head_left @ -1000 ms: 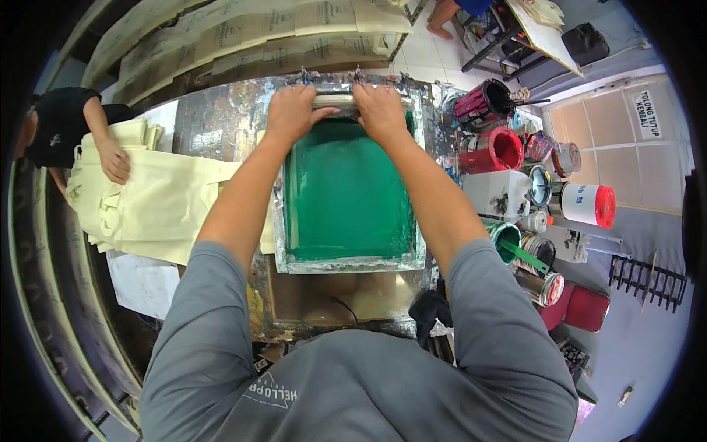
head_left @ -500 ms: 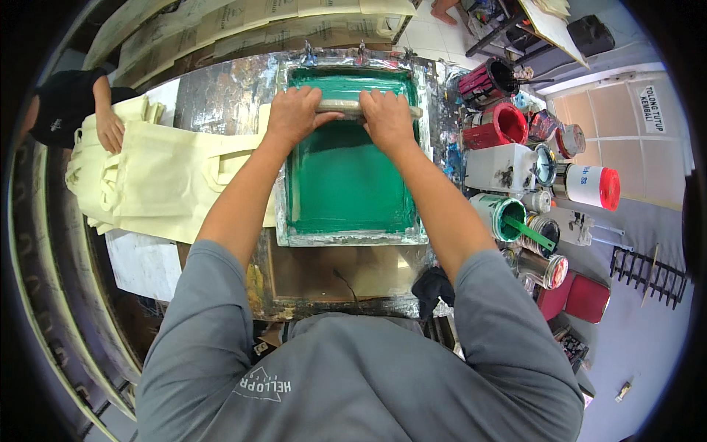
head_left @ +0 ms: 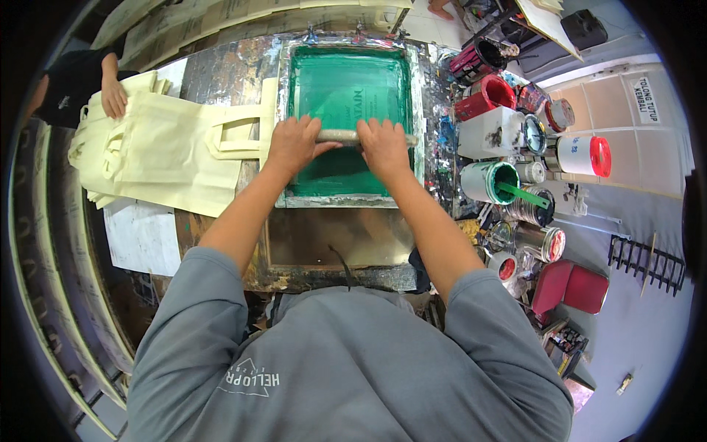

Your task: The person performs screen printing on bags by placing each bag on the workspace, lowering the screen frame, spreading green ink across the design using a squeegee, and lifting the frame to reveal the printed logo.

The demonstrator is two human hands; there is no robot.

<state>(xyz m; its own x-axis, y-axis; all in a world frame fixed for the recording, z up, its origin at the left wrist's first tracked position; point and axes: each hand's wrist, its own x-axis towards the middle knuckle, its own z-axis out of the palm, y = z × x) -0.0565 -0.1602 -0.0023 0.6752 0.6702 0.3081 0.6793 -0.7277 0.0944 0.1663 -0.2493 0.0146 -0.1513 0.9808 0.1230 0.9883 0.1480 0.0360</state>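
Observation:
A screen-printing frame (head_left: 335, 201) lies flat on the stained worktable, its mesh (head_left: 342, 77) coated in green ink with faint lettering showing through. Across the nearer half of the mesh sits a squeegee (head_left: 339, 136) with a long pale handle. My left hand (head_left: 294, 147) is closed round the handle's left part, and my right hand (head_left: 384, 149) grips it further right. The blade under the handle is mostly hidden. At the frame's left, a pale yellow cloth bag (head_left: 188, 147) lies with its handles reaching toward the frame and one end partly covered by it.
Another person's hand (head_left: 113, 99) rests on the stacked bags at the left. Along the right side stand several ink tubs, among them a red one (head_left: 482, 99) and a green one (head_left: 490, 182) holding a green stirrer (head_left: 524, 194). A red chair (head_left: 567, 287) stands at lower right.
Both my hands have drawn the squeegee toward me, from the far end of the mesh to its nearer half. Lettering now shows in the mesh behind it. The view has also shifted slightly.

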